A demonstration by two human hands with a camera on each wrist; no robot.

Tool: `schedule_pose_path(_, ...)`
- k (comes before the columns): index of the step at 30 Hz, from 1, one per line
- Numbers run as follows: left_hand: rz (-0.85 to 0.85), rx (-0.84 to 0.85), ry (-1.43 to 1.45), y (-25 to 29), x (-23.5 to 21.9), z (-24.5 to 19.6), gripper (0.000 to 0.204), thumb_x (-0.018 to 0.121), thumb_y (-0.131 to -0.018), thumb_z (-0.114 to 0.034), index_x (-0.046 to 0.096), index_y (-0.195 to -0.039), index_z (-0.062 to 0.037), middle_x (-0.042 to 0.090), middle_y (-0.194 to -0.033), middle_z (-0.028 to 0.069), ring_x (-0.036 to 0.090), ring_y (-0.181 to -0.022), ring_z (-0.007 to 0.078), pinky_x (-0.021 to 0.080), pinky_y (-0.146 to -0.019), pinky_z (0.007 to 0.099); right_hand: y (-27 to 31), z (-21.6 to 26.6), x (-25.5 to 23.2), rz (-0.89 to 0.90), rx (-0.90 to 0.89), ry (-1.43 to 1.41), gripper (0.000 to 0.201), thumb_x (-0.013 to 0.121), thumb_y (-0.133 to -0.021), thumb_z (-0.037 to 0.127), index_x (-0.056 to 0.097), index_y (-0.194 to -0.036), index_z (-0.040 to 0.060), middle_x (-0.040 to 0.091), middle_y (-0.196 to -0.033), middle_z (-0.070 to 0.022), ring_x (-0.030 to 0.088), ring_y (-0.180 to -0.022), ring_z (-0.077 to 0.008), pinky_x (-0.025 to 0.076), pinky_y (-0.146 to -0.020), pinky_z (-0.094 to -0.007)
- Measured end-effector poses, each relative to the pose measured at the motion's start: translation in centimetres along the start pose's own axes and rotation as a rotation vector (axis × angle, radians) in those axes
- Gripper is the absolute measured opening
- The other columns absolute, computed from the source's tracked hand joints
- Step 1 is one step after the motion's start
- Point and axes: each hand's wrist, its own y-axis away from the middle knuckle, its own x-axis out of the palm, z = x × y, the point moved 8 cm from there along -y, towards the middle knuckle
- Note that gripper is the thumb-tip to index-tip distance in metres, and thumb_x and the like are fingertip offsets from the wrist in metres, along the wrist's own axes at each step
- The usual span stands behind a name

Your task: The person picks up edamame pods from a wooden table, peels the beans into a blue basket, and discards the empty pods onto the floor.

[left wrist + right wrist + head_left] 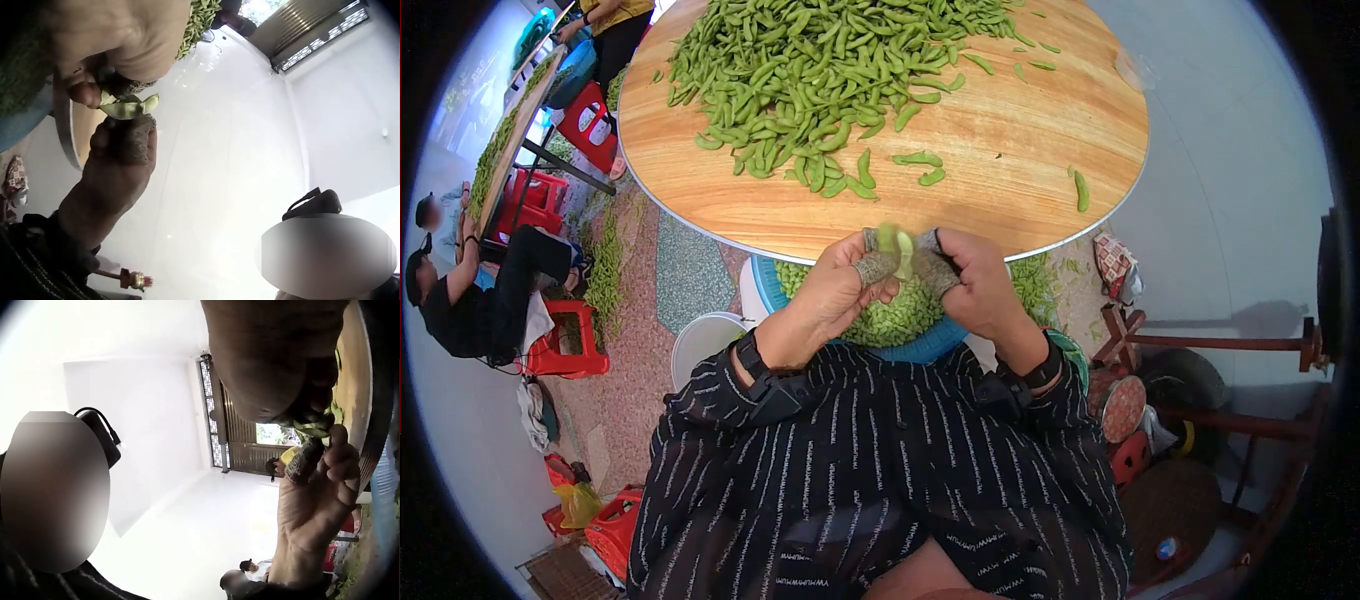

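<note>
Both hands meet in front of the table edge, above a blue basket [768, 285] of shelled green beans [897, 318]. The left hand [840, 285], with grey covers on its thumb and a finger, pinches a green pod [905, 257]. From the other side the right hand [978, 283], also with covered fingertips, pinches the same pod. In the left wrist view the pod [125, 110] looks split and lies between the two hands' fingertips. Part of the pod [312, 430] shows between the fingers in the right wrist view.
A large heap of pods [800, 80] covers the far part of the round wooden table [1000, 150], with loose pods nearer. A white bucket [705, 350] stands left of the basket. People sit and stand at another table [515, 135] on the left; red stools [570, 340] stand nearby.
</note>
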Motion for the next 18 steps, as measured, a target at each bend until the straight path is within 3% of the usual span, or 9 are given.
schedule_pose_path(1, -0.002, 0.001, 0.01, 0.0, 0.1, -0.1, 0.014, 0.054, -0.08, -0.006, 0.053, -0.093, -0.0025, 0.058, -0.076, 0.006, 0.056, -0.06, 0.0123, 0.046, -0.052, 0.0217, 0.1, -0.8, -0.2, -0.021, 0.074, -0.134, 0.017, 0.045, -0.061, -0.004, 0.051, -0.077, -0.0013, 0.053, -0.066, -0.0156, 0.051, -0.058, -0.0257, 0.04, -0.055, -0.0305)
schedule_pose_path(2, -0.001, 0.004, 0.009, 0.1, 0.2, -0.4, 0.014, 0.054, -0.08, -0.006, 0.053, -0.093, -0.0025, 0.058, -0.076, 0.006, 0.056, -0.06, 0.0123, 0.046, -0.052, 0.0217, 0.1, -0.9, -0.5, -0.022, 0.071, -0.133, 0.017, 0.045, -0.061, -0.004, 0.051, -0.077, -0.0013, 0.053, -0.066, -0.0156, 0.051, -0.058, -0.0257, 0.04, -0.055, -0.0305)
schedule_pose_path(4, -0.04, -0.033, 0.103, 0.4, 0.0, -0.5, 0.018, 0.057, -0.078, -0.007, 0.053, -0.095, -0.0026, 0.059, -0.078, 0.0068, 0.056, -0.06, 0.0116, 0.046, -0.052, 0.021, 0.2, -1.7, -1.1, -0.065, 0.163, -0.213, 0.023, 0.041, -0.061, -0.007, 0.052, -0.08, -0.0019, 0.055, -0.068, -0.0104, 0.05, -0.061, -0.0135, 0.039, -0.056, -0.0249)
schedule_pose_path(7, -0.048, -0.055, 0.102, 0.3, -0.5, -0.2, 0.02, 0.058, -0.078, -0.007, 0.053, -0.097, -0.0022, 0.059, -0.079, 0.0085, 0.056, -0.061, 0.0121, 0.047, -0.053, 0.021, 0.1, -2.0, -0.9, -0.041, 0.13, -0.233, 0.025, 0.04, -0.064, -0.008, 0.052, -0.086, -0.0028, 0.053, -0.066, -0.006, 0.048, -0.062, -0.009, 0.037, -0.056, -0.0226)
schedule_pose_path(11, -0.044, -0.021, 0.194, 0.0, -0.7, -0.7, 0.02, 0.057, -0.078, -0.006, 0.053, -0.097, -0.0015, 0.06, -0.081, 0.0098, 0.057, -0.062, 0.0125, 0.047, -0.054, 0.0202, 0.1, -2.5, -0.1, -0.066, 0.239, -0.345, 0.024, 0.043, -0.071, -0.006, 0.051, -0.093, -0.0027, 0.053, -0.068, -0.0042, 0.047, -0.061, -0.008, 0.038, -0.054, -0.0201)
schedule_pose_path(13, -0.084, 0.042, 0.206, -0.1, -1.0, -1.2, 0.018, 0.056, -0.078, -0.005, 0.052, -0.096, -0.0013, 0.059, -0.081, 0.0103, 0.057, -0.063, 0.0133, 0.048, -0.054, 0.0202, 0.7, -3.3, 1.2, 0.067, 0.41, -0.542, 0.022, 0.046, -0.078, -0.002, 0.049, -0.099, -0.002, 0.055, -0.073, -0.0034, 0.048, -0.061, -0.0061, 0.038, -0.053, -0.0185)
schedule_pose_path(18, -0.074, 0.087, 0.125, -0.3, -1.0, -1.4, 0.017, 0.055, -0.079, -0.004, 0.052, -0.095, -0.0013, 0.059, -0.081, 0.0102, 0.057, -0.064, 0.0132, 0.048, -0.055, 0.0206, 0.8, -3.4, 2.3, 0.106, 0.446, -0.622, 0.019, 0.048, -0.079, 0.0, 0.05, -0.098, -0.0013, 0.057, -0.078, -0.003, 0.049, -0.062, -0.0054, 0.039, -0.053, -0.0186)
